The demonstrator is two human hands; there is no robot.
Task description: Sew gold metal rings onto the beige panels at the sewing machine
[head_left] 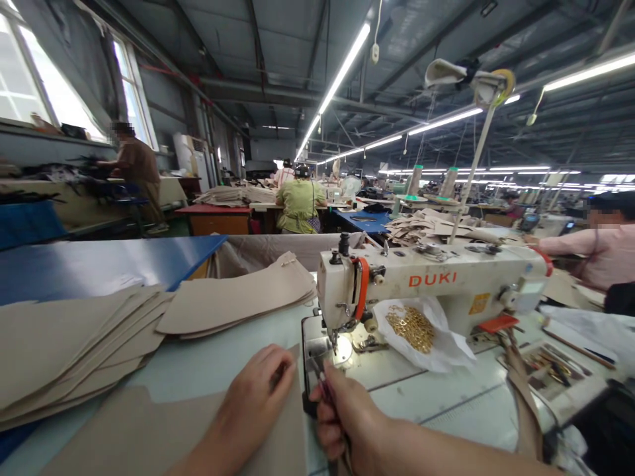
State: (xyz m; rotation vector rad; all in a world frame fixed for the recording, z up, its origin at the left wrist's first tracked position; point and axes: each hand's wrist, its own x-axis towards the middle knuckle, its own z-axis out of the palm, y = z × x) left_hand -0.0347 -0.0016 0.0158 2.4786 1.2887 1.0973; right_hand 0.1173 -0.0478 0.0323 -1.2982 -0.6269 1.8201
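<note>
My left hand (260, 393) lies over a flat beige panel (183, 430) beside the sewing machine. Its fingers are curled in, and whatever they pinch is hidden. Just to the right, my right hand (347, 410) is closed around a slim tool (326, 390) with a dark red handle and a thin metal tip; its exact kind cannot be made out. The tip points toward the needle area of the white sewing machine (431, 277), where a lamp lights the needle plate (342, 349).
Stacked beige panels (238, 297) and a larger pile (74, 337) lie left. Small gold metal pieces (411, 327) sit in white wrapping (446, 354) against the machine. A parts tray (560, 373) and a hanging beige strip (523, 403) are right. Co-workers sit or stand farther off.
</note>
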